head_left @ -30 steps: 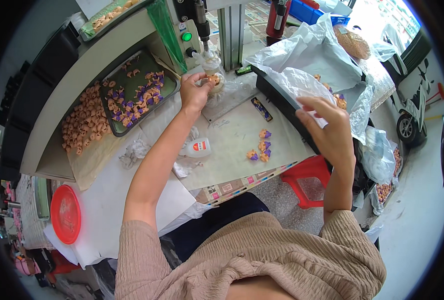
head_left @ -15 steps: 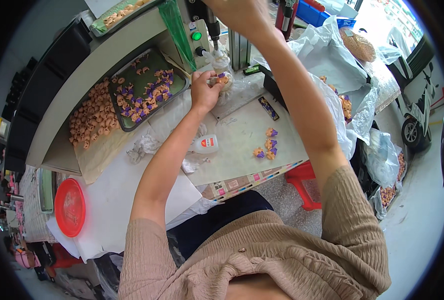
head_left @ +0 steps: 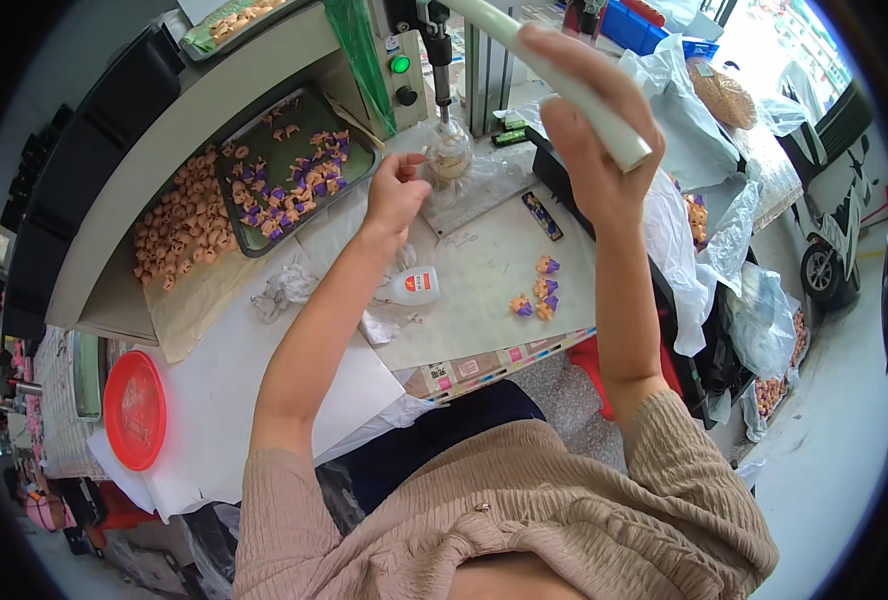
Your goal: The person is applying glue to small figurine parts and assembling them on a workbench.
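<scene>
My right hand is raised over the right of the bench, smeared by motion. A thick white lever handle lies between its thumb and fingers. My left hand is curled, with thumb and index finger toward the plastic-wrapped round fixture and a little apart from it. Whatever sits in those fingers is hidden. Above the fixture stands the press's metal spindle. Several small peach-and-purple figure pieces lie on the bench sheet, and a white bottle rests near my left forearm.
A dark tray holds many peach and purple pieces, with a heap of round peach parts beside it. A red round lid lies at left. Plastic bags cover a black crate at right. A narrow dark packet lies near the fixture.
My right hand has come down and toward me from the top edge, and the white lever has come into view. My left hand has drawn back slightly from the fixture; the purple-and-peach piece no longer shows there.
</scene>
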Demonstrator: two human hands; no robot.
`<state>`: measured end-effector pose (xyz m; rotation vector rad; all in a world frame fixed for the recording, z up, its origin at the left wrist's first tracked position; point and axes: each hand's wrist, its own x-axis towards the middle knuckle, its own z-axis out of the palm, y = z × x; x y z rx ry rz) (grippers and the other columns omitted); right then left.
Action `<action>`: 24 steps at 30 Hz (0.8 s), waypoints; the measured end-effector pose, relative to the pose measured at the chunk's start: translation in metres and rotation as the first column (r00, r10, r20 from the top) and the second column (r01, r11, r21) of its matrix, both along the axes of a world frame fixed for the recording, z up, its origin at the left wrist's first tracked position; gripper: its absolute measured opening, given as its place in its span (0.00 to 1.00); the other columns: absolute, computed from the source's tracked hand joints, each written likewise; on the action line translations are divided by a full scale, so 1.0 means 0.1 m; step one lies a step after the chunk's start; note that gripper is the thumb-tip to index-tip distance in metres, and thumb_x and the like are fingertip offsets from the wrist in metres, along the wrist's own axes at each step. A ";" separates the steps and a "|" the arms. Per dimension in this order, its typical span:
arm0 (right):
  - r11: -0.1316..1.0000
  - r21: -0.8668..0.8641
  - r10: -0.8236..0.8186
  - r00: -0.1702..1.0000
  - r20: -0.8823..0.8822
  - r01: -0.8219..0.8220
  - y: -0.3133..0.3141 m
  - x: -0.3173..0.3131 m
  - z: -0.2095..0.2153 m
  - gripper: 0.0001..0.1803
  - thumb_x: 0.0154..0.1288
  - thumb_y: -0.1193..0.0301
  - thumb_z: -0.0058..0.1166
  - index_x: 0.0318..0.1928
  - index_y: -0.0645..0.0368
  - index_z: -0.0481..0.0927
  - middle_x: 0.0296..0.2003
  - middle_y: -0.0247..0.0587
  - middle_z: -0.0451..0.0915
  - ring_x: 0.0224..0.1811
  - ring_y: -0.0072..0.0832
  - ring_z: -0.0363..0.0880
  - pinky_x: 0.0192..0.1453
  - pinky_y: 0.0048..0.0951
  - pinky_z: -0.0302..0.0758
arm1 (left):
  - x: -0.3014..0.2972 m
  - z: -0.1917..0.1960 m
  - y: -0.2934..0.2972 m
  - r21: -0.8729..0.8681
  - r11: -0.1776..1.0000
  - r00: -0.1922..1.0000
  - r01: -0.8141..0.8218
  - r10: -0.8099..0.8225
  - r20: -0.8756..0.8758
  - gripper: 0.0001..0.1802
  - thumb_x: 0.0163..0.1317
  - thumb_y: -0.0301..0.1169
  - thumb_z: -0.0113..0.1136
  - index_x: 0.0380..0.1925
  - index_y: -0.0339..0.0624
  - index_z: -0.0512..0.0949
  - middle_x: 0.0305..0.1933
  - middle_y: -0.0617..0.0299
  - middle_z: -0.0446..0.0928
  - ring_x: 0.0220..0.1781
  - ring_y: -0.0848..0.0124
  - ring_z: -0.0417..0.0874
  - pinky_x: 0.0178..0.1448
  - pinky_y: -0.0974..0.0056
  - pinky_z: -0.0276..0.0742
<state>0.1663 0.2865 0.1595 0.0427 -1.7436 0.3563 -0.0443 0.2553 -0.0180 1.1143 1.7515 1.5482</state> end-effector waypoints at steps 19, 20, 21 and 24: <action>0.920 -0.325 0.129 0.616 0.777 0.217 -1.05 -0.63 -1.75 0.23 0.55 0.67 0.64 0.51 0.59 0.77 0.39 0.46 0.77 0.48 0.44 0.74 0.52 0.41 0.69 | 0.02 0.38 -2.17 0.181 0.983 0.350 -0.013 -0.165 0.922 0.21 0.71 0.37 0.49 0.61 0.42 0.68 0.55 0.58 0.75 0.48 0.71 0.81 0.51 0.71 0.82; 0.922 -0.327 0.135 0.619 0.774 0.208 -1.06 -0.61 -1.75 0.23 0.55 0.67 0.64 0.51 0.59 0.77 0.39 0.46 0.77 0.48 0.44 0.74 0.52 0.41 0.69 | 0.04 0.39 -2.22 0.152 0.988 0.370 -0.032 -0.130 0.920 0.21 0.71 0.36 0.49 0.61 0.42 0.68 0.56 0.58 0.74 0.50 0.71 0.80 0.52 0.71 0.82; 0.875 -0.433 0.180 0.684 0.707 0.217 -1.10 -0.60 -1.76 0.23 0.53 0.69 0.65 0.50 0.59 0.77 0.39 0.47 0.77 0.45 0.44 0.75 0.48 0.39 0.71 | 0.03 0.38 -2.30 0.150 0.988 0.312 -0.038 -0.131 0.941 0.23 0.70 0.33 0.51 0.64 0.43 0.65 0.58 0.55 0.72 0.49 0.69 0.81 0.51 0.71 0.83; 0.839 -0.492 0.175 0.739 0.650 0.234 -1.19 -0.52 -1.68 0.22 0.53 0.73 0.67 0.49 0.60 0.77 0.39 0.44 0.77 0.39 0.37 0.78 0.41 0.31 0.75 | 0.01 0.11 -2.52 0.276 0.961 0.263 -0.022 -0.261 0.929 0.24 0.68 0.31 0.54 0.64 0.45 0.66 0.58 0.56 0.71 0.48 0.70 0.81 0.51 0.71 0.83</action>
